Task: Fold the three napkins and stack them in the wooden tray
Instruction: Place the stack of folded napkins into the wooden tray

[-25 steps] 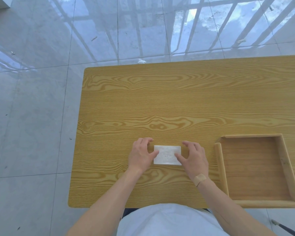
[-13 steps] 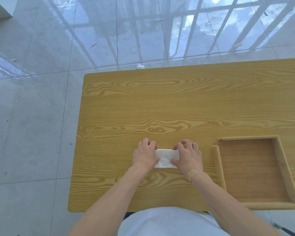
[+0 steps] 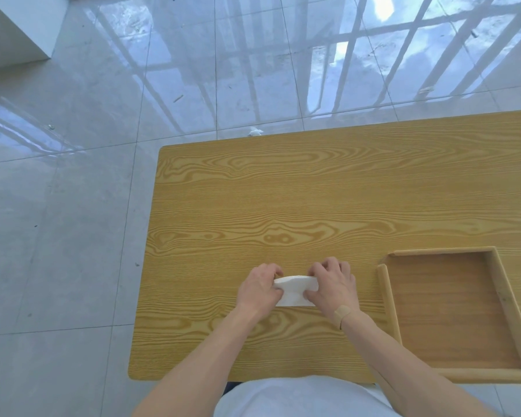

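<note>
**Mid-fold on one napkin, tray empty**

Step in hand: folding. Both hands are on a single white napkin (image 3: 295,291) lying on the table (image 3: 283,206), close to the near edge and well left of the wooden tray (image 3: 387,296). Only this one napkin is in view; I can't see the other two anywhere, and nothing lies in the tray, so I'd judge the task early.

Grip: left hand (image 3: 259,288) pinches the napkin's left end, thumb on top, fingers curled around the far edge. Right hand (image 3: 333,285) does the same on the right end. Both are clenched on the paper, not pressing flat. The far edge looks lifted and rolled toward the person, puffed in the middle; the near part still lies flat on the table.

Orientation: long axis runs left-right, roughly parallel to the table's near edge. The raised fold line faces away from the person, the loose flat edge faces toward them. No clear top or bottom otherwise.

Next move, my read: bring the lifted far edge down onto the near edge, line up the corners, then flatten the crease with the fingers. The paper is thin and limp, so uneven pull from either hand would skew the fold. After that, carry it right into the tray.
</note>
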Action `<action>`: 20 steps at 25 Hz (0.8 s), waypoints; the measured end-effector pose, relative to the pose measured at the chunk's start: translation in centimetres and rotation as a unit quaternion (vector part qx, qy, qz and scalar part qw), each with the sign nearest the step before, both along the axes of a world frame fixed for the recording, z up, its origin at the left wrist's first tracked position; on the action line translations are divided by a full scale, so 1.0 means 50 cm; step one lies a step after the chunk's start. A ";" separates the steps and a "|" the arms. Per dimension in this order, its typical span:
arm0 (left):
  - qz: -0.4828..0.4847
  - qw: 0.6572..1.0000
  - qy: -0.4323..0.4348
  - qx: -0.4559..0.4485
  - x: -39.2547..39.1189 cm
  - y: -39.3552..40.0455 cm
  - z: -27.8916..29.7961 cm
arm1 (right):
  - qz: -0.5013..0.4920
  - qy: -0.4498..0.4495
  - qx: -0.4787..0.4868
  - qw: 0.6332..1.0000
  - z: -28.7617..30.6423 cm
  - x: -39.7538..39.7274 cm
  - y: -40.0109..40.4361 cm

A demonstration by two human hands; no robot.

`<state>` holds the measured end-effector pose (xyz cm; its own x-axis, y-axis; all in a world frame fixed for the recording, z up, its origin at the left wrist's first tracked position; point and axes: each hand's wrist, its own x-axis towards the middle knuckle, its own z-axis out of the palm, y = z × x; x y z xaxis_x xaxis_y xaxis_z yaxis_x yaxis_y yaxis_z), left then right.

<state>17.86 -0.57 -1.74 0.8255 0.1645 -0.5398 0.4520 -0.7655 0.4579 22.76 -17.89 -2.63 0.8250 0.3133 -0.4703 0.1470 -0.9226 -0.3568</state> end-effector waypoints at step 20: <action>0.127 0.981 -0.055 -0.132 -0.059 0.004 0.001 | -0.109 0.045 0.186 0.976 0.021 -0.080 -0.050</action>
